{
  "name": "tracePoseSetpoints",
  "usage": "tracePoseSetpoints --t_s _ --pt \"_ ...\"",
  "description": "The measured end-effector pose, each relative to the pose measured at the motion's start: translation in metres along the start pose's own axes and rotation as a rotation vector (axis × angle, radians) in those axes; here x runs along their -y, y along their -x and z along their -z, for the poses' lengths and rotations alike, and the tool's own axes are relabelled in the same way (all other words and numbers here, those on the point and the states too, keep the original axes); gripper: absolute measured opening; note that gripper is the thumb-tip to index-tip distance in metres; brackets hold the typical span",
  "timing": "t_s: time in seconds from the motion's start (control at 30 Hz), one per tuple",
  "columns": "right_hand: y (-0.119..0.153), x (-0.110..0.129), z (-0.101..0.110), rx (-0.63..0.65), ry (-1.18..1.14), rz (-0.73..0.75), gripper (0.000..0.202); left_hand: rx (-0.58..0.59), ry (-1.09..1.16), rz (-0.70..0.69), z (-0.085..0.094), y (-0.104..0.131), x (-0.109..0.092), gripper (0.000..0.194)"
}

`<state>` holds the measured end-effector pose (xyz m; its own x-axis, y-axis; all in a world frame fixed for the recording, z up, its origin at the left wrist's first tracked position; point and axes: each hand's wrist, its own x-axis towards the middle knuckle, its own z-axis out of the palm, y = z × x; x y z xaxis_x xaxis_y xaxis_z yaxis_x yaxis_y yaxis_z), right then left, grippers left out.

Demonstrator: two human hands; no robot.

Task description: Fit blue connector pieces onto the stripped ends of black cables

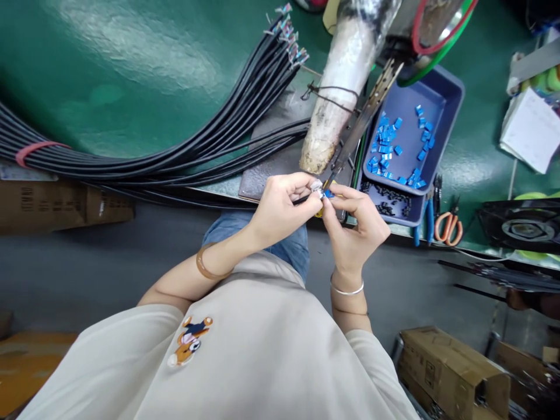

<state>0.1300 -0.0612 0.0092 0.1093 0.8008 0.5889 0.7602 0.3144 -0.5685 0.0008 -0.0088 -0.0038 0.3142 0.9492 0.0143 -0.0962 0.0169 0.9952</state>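
My left hand (286, 204) is closed in a pinch on the end of a black cable (245, 201), close to where its stripped tip shows pale between the fingers. Facing it, my right hand (354, 219) pinches a small blue connector (328, 193) between thumb and fingers. Cable end and connector meet or nearly meet; the fingers hide the exact contact. Both hands are at the bench's front edge, just below the tip of a wrapped white tube (335, 87). A thick bundle of black cables (175, 154) with frayed coloured wire ends lies to the left.
A blue-grey tray (452, 105) of blue connectors stands right of a metal bar (367, 116). Small black parts (389, 204) lie in a tray in front. Orange-handled scissors (449, 227) and blue-handled pliers (429, 219) rest beside them. Cardboard boxes (455, 367) stand on the floor.
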Motion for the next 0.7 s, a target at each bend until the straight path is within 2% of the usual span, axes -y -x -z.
tracePoseSetpoints --t_s 0.2,0.33,0.5,0.6,0.7 --pt "-0.0006 0.0015 0.0038 0.028 -0.015 0.028 0.014 0.003 -0.018 -0.019 0.0001 -0.0007 -0.0036 0.013" --pt "0.0029 -0.0002 0.0046 0.049 0.026 0.04 0.014 0.057 -0.085 -0.018 0.0024 -0.001 -0.0031 0.014" --pt "0.0051 0.0 0.0033 0.03 0.053 0.044 0.014 0.069 -0.117 -0.006 0.0022 0.0004 -0.002 0.015" --pt "0.0042 0.0012 0.0052 0.024 -0.006 -0.01 0.013 0.07 -0.067 0.01 0.003 0.0009 -0.0034 0.013" --pt "0.0021 0.0027 0.0102 0.093 -0.119 -0.111 0.011 0.158 0.02 0.056 0.0079 0.0011 -0.0056 0.011"
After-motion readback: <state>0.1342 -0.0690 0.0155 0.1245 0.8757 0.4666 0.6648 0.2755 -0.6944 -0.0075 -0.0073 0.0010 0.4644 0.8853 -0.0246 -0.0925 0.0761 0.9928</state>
